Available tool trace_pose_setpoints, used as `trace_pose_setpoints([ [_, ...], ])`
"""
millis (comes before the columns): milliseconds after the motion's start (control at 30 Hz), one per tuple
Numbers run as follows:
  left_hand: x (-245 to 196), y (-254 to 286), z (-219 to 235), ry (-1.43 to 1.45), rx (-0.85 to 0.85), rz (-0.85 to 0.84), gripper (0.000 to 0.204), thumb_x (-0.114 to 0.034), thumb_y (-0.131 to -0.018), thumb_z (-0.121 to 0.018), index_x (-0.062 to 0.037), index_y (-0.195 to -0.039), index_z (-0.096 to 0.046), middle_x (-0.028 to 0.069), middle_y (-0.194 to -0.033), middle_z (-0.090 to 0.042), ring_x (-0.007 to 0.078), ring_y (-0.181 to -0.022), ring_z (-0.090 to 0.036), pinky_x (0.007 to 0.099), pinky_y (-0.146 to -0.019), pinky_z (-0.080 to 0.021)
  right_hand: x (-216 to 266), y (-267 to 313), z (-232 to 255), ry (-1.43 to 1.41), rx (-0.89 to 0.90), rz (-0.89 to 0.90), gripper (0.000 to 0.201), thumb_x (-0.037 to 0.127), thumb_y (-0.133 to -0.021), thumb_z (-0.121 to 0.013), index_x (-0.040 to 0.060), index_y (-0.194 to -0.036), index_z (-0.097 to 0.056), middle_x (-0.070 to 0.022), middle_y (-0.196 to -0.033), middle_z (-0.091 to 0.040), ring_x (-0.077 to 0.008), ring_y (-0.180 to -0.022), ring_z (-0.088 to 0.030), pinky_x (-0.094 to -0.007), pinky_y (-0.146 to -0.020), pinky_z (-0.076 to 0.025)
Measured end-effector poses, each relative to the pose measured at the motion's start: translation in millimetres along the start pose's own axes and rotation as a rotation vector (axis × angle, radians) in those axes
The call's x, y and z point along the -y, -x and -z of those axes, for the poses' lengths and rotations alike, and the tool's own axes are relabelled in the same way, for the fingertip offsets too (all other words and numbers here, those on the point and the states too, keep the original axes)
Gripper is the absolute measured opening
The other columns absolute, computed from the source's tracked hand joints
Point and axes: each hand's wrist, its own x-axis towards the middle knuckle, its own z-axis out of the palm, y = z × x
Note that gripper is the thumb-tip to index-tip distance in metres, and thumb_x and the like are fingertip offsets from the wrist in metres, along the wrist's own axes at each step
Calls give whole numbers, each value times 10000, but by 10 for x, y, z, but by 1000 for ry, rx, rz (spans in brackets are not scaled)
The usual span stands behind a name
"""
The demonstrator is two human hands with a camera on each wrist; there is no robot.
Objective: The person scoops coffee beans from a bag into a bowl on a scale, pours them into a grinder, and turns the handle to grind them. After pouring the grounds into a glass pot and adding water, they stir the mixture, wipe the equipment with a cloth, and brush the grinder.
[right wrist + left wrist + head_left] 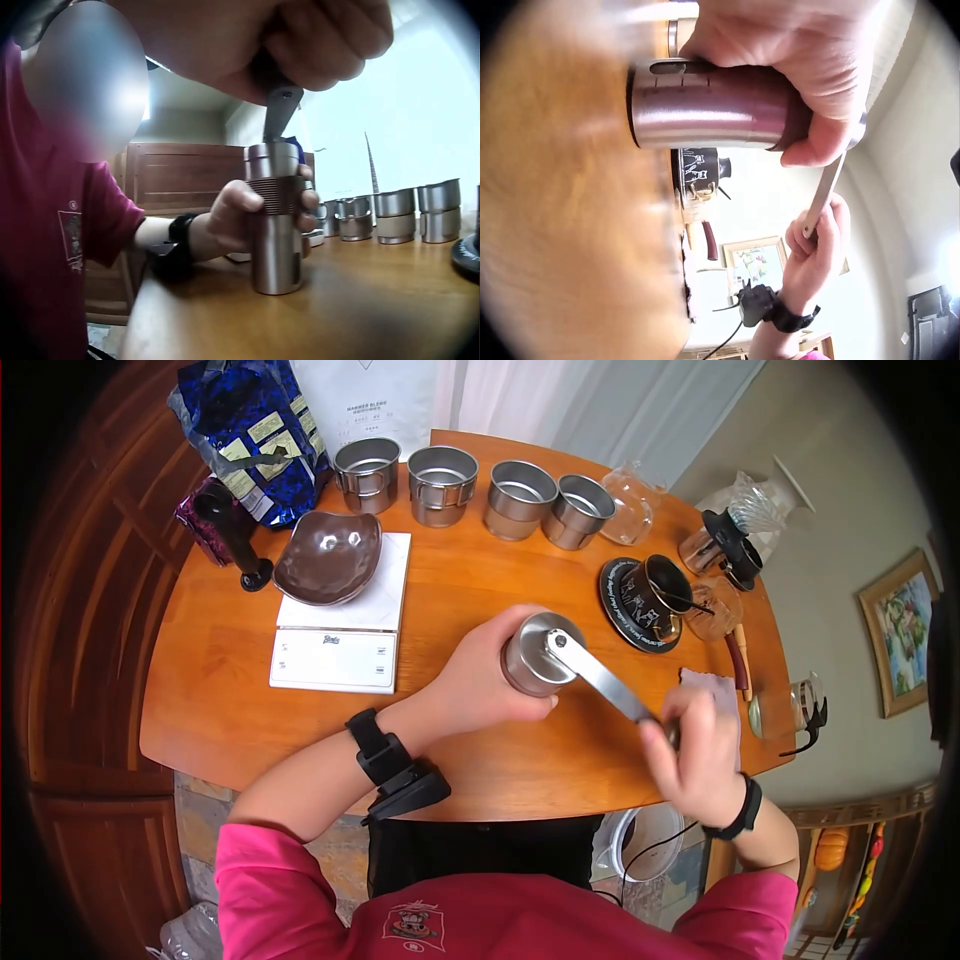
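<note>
A steel hand coffee grinder (pixel 535 660) stands upright over the wooden table, its base close to the tabletop in the right wrist view. My left hand (pixel 488 672) grips its body round the ribbed dark band (pixel 274 196). From the lid a flat metal crank (pixel 605 682) reaches out to the right. My right hand (pixel 695 750) holds the knob at the crank's end, fingers curled over it; the knob is mostly hidden. In the left wrist view the grinder's side shows a dark window slot (pixel 679 68).
Left of the grinder, a brown dish (pixel 330 558) sits on a white scale (pixel 335 660). Several steel cups (pixel 442 485) line the back edge beside a blue bag (pixel 255 445). A black cup (pixel 655 595) on a saucer and a glass server (pixel 805 705) stand to the right.
</note>
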Motion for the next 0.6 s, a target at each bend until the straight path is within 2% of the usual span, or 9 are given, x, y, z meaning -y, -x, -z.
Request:
trace_pose_setpoints([
  [33, 12, -4, -3, 13, -20, -11, 647, -63, -551, -755, -60, -1128, -461, 41, -1030, -550, 131, -981, -525, 289, -864, -416, 71, 24, 9, 14, 23, 59, 250, 143, -746, -657, 30, -869, -471, -78, -599, -496, -234, -466, -504, -347, -451, -387],
  [67, 30, -8, -4, 12, -18, -12, 647, -63, -551, -755, -60, -1128, -461, 41, -1030, -550, 131, -981, -525, 289, -864, -416, 154, 19, -4, 23, -30, 177, 285, 170, -718, -673, 38, -877, -477, -71, -641, -512, -224, -488, -506, -348, -456, -380],
  [167, 51, -11, -6, 1, 6, -73, 667, -51, -545, -768, -62, -1134, -456, 39, -1020, -548, 125, -968, -522, 290, -859, -419, 522, -10, -6, -172, 139, 126, 240, 177, -683, -643, 71, -850, -508, -44, -625, -454, -189, -476, -465, -316, -433, -342],
  [300, 54, 8, 3, -61, 24, -124, 675, -34, -558, -777, -61, -1145, -444, 28, -1016, -540, 121, -939, -513, 282, -844, -418, 913, -206, -108, -82, 109, 206, 121, 156, -679, -558, 101, -783, -527, -7, -582, -384, -146, -468, -425, -265, -424, -330],
  [400, 31, 18, 7, 51, -36, -71, 570, -30, -582, -733, -57, -1096, -487, 52, -987, -558, 150, -919, -531, 284, -813, -430, 1071, -482, -176, 91, 175, 282, 171, 165, -663, -592, 79, -792, -521, -35, -629, -418, -161, -515, -457, -261, -476, -374],
  [467, -32, 34, 14, 130, 24, -21, 538, -20, -609, -727, -60, -1088, -486, 33, -949, -547, 118, -875, -521, 266, -777, -435, 1130, -675, -271, 120, 94, 372, 133, 157, -721, -556, 63, -814, -536, 7, -585, -415, -125, -496, -452, -262, -456, -355],
  [500, -39, 35, 31, 131, 18, -21, 538, -20, -609, -727, -60, -1088, -486, 33, -949, -547, 118, -875, -521, 266, -777, -435, 1150, -750, -270, 118, 96, 376, 133, 157, -721, -556, 63, -814, -536, 7, -585, -415, -125, -496, -452, -262, -456, -355],
  [567, -40, 25, 59, 192, 69, 105, 623, -61, -599, -749, -76, -1142, -445, 18, -992, -533, 109, -943, -500, 274, -834, -409, 1191, -947, -204, 243, 225, 395, 187, 158, -657, -605, 57, -766, -493, -36, -556, -475, -164, -510, -520, -286, -432, -366],
  [600, 32, 71, 26, 243, 14, 94, 618, -96, -607, -746, -76, -1146, -444, 27, -1013, -538, 125, -942, -512, 288, -838, -411, 1182, -1038, -234, 240, 227, 396, 187, 158, -657, -605, 57, -766, -493, -36, -556, -475, -164, -510, -520, -286, -432, -366],
])
